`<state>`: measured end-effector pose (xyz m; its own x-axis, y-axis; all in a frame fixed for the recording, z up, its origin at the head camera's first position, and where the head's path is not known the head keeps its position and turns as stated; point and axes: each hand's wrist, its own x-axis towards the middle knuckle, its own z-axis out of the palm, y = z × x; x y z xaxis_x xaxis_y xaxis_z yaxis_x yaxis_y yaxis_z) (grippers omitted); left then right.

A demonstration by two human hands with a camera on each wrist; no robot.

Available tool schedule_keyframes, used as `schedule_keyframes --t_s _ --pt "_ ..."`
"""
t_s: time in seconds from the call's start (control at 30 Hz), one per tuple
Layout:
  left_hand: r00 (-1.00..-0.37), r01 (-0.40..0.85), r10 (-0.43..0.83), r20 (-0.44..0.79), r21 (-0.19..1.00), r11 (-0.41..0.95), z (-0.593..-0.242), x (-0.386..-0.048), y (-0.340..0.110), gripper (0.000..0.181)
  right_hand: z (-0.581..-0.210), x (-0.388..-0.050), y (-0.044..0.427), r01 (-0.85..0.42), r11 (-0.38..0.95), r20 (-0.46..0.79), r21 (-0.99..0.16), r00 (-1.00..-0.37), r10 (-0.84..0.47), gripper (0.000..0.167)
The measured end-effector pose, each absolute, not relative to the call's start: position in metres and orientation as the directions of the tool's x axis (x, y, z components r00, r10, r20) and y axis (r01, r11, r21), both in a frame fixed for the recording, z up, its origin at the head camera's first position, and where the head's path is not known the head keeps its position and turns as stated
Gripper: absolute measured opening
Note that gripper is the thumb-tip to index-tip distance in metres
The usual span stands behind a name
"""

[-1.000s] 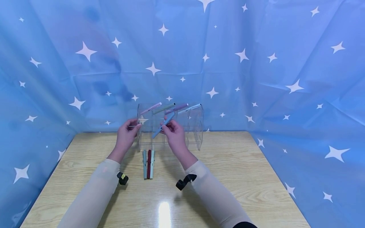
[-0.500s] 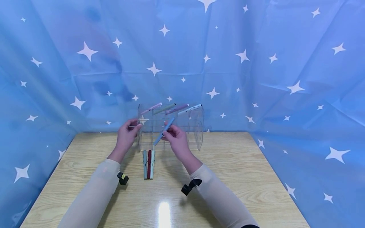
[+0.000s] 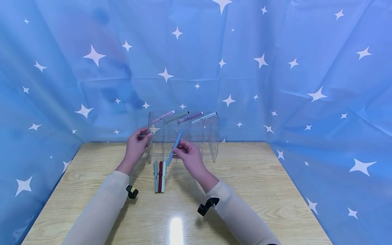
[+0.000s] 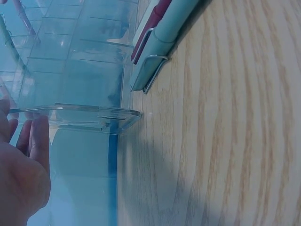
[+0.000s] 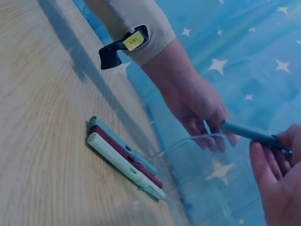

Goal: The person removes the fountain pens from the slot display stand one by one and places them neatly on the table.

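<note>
A clear rack (image 3: 208,136) stands at the back of the table, with pink, green, purple and pale blue pens (image 3: 205,116) slanted across its top. My left hand (image 3: 136,144) holds the rack's left side, thumb in front; in the left wrist view the fingers of that hand (image 4: 26,165) are at the clear side panel. My right hand (image 3: 191,156) pinches a blue pen (image 3: 175,146), tilted, before the rack's front. In the right wrist view, the right hand (image 5: 282,174) has thumb and fingers round the pen (image 5: 249,132). Three pens, grey-blue, dark red (image 3: 160,177) and pale green, lie side by side before the rack.
The wooden table (image 3: 260,190) reaches back to a blue curtain (image 3: 275,85) with white stars, which also hangs at both sides. A black wrist camera (image 3: 208,206) juts from the right sleeve, another (image 3: 132,192) from the left.
My right hand has moved down and slightly right, bringing the blue pen lower, nearer the three lying pens, and turning it more upright. The left hand has stayed at the rack's side.
</note>
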<state>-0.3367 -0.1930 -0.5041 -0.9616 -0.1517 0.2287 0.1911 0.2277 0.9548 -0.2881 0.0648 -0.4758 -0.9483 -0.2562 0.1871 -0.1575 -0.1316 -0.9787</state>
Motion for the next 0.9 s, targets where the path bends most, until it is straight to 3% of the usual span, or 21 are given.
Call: schedule_keyframes --t_s 0.63,0.9 --pt "-0.963 0.186 -0.152 0.223 0.956 0.226 -0.505 -0.336 -0.193 0.049 -0.497 -0.276 0.068 -0.072 -0.093 0.100 -0.993 -0.936 -0.338 0.022" --pt "-0.963 0.186 -0.154 0.223 0.957 0.223 -0.506 -0.338 -0.194 0.048 -0.507 -0.272 0.068 -0.017 -0.004 0.017 -1.000 -0.932 -0.362 0.027"
